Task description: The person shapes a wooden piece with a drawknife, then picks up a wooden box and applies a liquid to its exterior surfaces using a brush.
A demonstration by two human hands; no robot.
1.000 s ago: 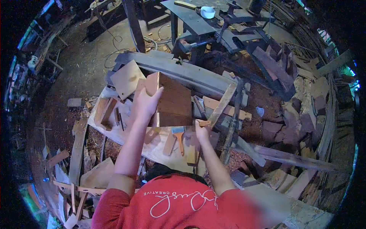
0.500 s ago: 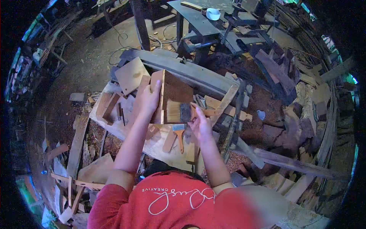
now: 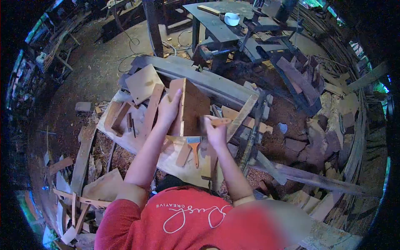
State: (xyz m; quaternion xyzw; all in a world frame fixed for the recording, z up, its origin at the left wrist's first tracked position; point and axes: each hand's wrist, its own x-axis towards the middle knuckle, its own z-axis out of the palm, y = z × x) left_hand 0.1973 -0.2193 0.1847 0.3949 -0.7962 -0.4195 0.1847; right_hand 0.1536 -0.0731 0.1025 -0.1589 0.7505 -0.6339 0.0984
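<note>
A wooden box (image 3: pixel 195 102) stands tilted above the workbench, its thin pale edge facing me. My left hand (image 3: pixel 168 109) grips its left side, thumb along the board. In my right hand (image 3: pixel 216 132) is a wide paintbrush (image 3: pixel 221 121), held by its wooden handle at the box's right side. The bristles are blurred and mostly hidden. A second, smaller paintbrush (image 3: pixel 194 151) with an orange handle lies on the workbench (image 3: pixel 143 143) just below the box. Left of my left hand, a narrow wooden board (image 3: pixel 152 109) leans upright.
A square wood panel (image 3: pixel 144 83) and a block (image 3: pixel 118 116) sit at the bench's left. Long planks (image 3: pixel 200 83) run along its far side. Beyond stands a dark table (image 3: pixel 212 21) with a white bowl (image 3: pixel 232 19). Wood scraps (image 3: pixel 102 185) litter the floor.
My right hand has turned the paintbrush, so its bristles no longer show broadly against the box. The box has shifted slightly right and turned in my left hand.
</note>
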